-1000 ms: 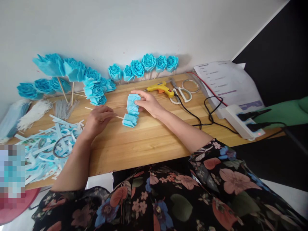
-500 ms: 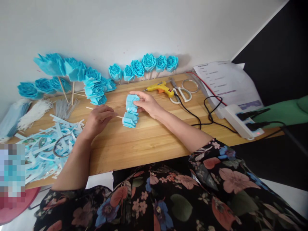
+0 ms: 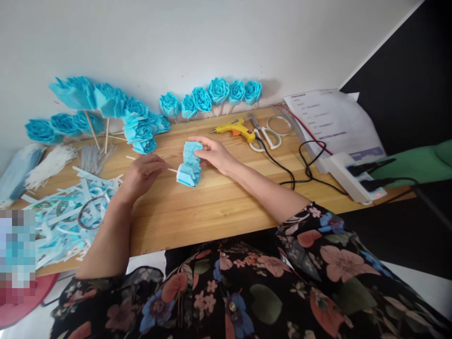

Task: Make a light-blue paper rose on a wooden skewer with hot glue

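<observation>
My left hand [image 3: 146, 173] pinches a thin wooden stick [image 3: 173, 170], whose far end runs into a rolled bundle of light-blue crepe paper [image 3: 189, 175]. From that bundle a pleated blue paper strip [image 3: 192, 149] leads up to my right hand [image 3: 213, 154]. The thumb and fingers of my right hand are closed on the strip's upper end. Both hands are held above the wooden table [image 3: 212, 207]. Behind them, finished blue paper roses [image 3: 219, 92] on sticks lean against the wall.
A yellow glue gun [image 3: 235, 128] and white-handled scissors [image 3: 266, 136] lie right of centre, near a tape roll [image 3: 279, 125]. A white power strip [image 3: 358, 179] and printed sheets [image 3: 328, 117] are at right. Paper scraps [image 3: 74, 216] and bundled white stems [image 3: 51, 167] cover the left.
The rolled paper on the stick has turned and shifted slightly left. The strip in my right hand has moved a little left and down. Both hands keep their grip.
</observation>
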{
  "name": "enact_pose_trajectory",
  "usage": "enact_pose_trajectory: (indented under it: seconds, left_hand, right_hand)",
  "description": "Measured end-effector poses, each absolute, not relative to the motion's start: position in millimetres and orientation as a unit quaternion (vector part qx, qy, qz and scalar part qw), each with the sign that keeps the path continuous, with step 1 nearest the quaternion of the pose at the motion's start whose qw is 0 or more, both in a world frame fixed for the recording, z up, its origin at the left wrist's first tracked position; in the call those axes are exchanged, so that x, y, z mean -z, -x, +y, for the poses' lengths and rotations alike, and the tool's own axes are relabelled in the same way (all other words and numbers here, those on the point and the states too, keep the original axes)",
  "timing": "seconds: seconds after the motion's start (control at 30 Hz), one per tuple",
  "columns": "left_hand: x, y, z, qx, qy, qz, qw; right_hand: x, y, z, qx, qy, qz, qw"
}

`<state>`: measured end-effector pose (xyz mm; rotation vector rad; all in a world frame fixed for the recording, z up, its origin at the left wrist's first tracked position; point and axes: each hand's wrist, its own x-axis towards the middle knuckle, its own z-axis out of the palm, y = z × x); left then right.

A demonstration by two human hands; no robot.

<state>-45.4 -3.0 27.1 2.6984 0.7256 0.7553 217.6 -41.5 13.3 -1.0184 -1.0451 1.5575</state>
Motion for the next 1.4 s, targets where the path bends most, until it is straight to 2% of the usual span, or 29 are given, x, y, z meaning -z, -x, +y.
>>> enact_pose_trajectory:
  seconds: [0.83,1.4]
  left_hand:
    - [-23.6,50.4,1.1,-0.179,-0.915,0.280,0.230]
    - [-19.8,53.0,2.1,-0.184,-0.898,0.335,0.217]
  right_hand:
    - [1.7,-219.5,-38.2,-0.642,0.416,-0.472,0.438]
    - [-7.4,-221.8,-37.9,-0.612,0.443,-0.469,0.457]
